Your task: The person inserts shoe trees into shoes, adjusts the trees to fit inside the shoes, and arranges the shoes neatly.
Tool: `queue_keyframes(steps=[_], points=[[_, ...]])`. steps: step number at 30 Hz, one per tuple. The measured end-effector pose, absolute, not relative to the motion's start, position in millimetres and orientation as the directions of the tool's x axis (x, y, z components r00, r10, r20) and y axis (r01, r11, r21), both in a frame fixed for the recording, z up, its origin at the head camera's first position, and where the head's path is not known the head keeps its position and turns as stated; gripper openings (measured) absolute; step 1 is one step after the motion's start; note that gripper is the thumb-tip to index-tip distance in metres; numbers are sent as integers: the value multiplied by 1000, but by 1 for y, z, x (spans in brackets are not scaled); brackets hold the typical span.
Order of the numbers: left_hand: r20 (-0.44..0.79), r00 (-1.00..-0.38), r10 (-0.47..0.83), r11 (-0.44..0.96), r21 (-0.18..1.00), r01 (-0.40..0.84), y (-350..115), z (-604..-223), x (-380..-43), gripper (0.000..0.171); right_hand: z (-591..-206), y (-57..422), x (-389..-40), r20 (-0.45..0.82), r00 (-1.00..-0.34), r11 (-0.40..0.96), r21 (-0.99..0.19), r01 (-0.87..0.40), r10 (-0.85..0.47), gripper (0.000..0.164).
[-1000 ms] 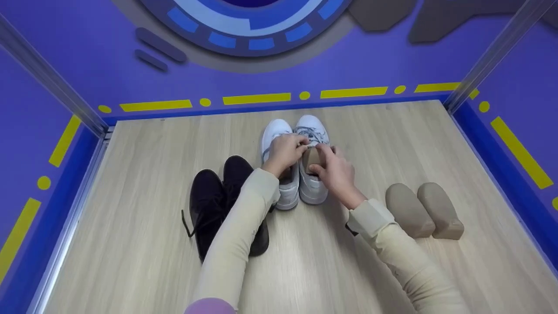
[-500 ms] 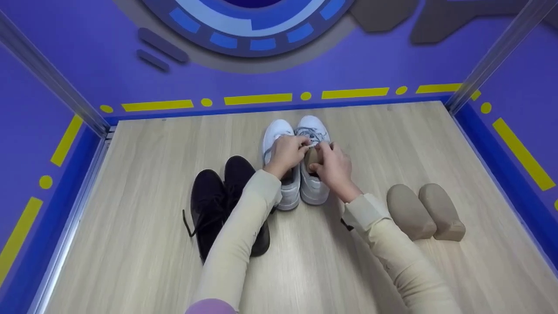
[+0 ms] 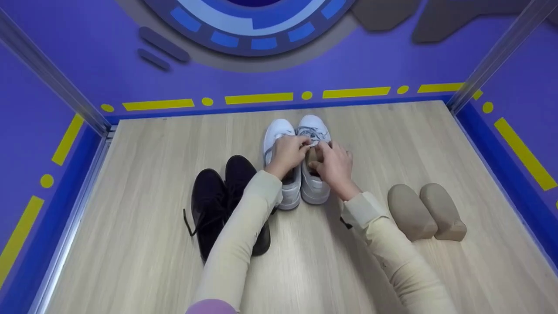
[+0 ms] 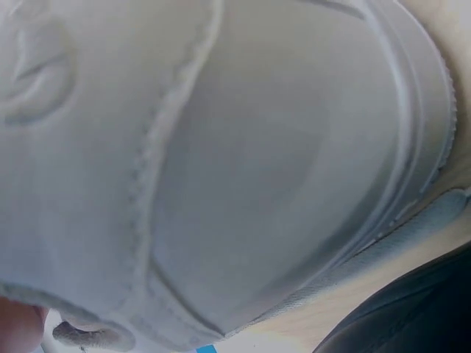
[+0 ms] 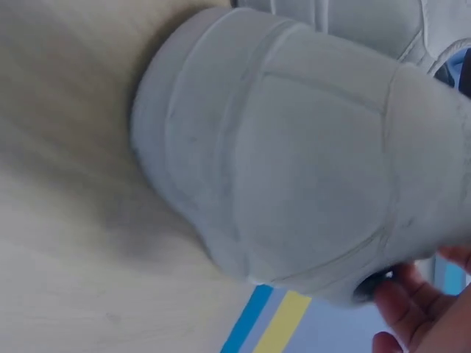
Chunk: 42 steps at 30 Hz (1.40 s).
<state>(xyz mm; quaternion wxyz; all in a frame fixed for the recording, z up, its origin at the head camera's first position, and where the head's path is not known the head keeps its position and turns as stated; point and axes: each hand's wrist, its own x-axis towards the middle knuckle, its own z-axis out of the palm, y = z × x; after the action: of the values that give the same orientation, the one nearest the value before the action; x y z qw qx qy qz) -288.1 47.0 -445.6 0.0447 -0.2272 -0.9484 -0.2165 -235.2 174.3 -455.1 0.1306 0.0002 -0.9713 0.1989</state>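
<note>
A pair of white sneakers stands side by side in the head view, toes toward the back wall. My left hand reaches over the left sneaker, its fingertips pinching the tongue of the right sneaker just below the grey laces. From the other side my right hand grips the same tongue with curled fingers, its thumb lower over the shoe opening. A tan shoe insert shows inside that opening. The right wrist view shows my fingers at the collar, beside the sneaker's heel.
Black lace-up shoes stand to the left, partly under my left sleeve. Two tan shoe inserts lie to the right, near my right sleeve. Purple-blue panels border the wooden board at the back and sides.
My right wrist and sleeve have shifted slightly left and away from me, with the fingers still at the tongue. My left hand and the shoes look almost unchanged.
</note>
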Motion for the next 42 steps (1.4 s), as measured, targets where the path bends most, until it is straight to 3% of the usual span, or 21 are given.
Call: queue_keyframes(steps=[10,32,42], points=[[213,-886,413,806,368,464,49,-446,-288,13,-458,180,-239,270,-952,855,-519,-20,142,32],[187,-889,418,828,324,458,52,-445,-288,15,-457,180,-245,214,-970,889,-459,6,117,35],[239,-870,432,820,297,489,49,-446,-287,13,-463,178,-246,263,-940,852,-521,52,218,40]])
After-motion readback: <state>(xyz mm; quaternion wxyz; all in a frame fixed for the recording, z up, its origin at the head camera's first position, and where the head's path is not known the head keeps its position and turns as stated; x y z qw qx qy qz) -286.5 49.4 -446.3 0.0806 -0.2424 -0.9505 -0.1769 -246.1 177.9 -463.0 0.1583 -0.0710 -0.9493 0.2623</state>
